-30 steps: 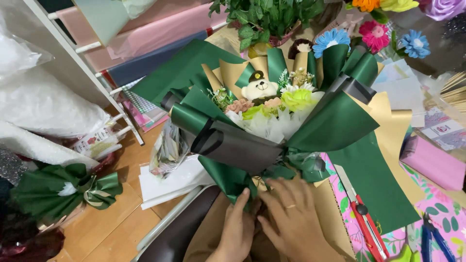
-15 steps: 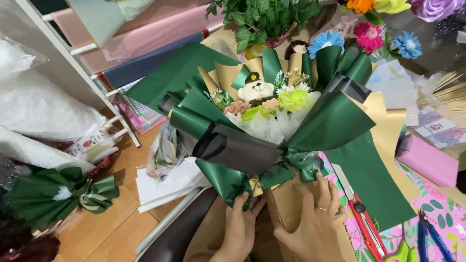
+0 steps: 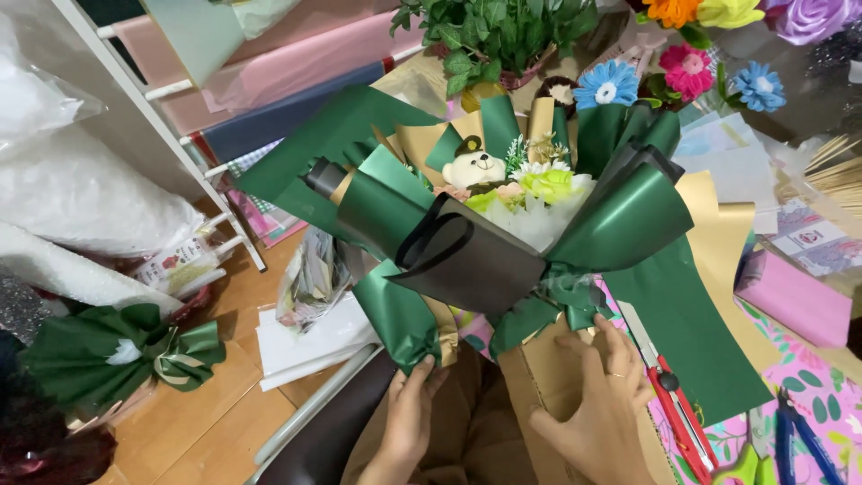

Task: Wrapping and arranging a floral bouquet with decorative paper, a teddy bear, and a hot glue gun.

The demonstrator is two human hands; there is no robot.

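Below the bouquet [image 3: 503, 224], the left hand [image 3: 409, 418] is pinching the green wrap's lower fold, while the right hand [image 3: 597, 404] is lying flat, fingers spread, on kraft paper [image 3: 539, 377], likely steadying it. Its stem-to-bloom axis is pointing away from the person, blooms and toy bear [image 3: 473, 166] facing up.

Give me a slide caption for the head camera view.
Left hand and right hand steady a green-wrapped bouquet with a small teddy bear.
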